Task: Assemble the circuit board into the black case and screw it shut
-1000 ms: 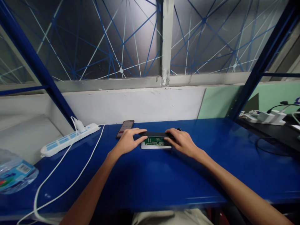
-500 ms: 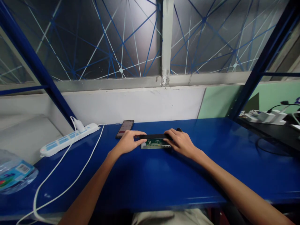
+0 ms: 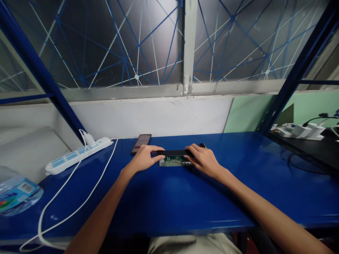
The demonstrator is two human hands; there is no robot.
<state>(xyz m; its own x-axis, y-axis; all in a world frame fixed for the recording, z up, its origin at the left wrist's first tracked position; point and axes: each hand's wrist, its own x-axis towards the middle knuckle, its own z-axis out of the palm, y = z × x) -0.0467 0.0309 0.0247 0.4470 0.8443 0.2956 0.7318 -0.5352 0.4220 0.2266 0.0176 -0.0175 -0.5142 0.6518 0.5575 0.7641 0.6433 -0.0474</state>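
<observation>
As left hand (image 3: 143,158) and right hand (image 3: 203,159) pinch black strip (image 3: 173,152) by ends, presumably for balance, green circuit board (image 3: 174,159) shows just below.

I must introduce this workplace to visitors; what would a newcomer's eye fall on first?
Probably the left hand and right hand, mid-picture over the blue table, holding a black piece by its ends, with a green circuit board showing just below it. Next, the dark window panes crossed by blue and white lines, across the top. Then the white power strip at the table's left.
</observation>
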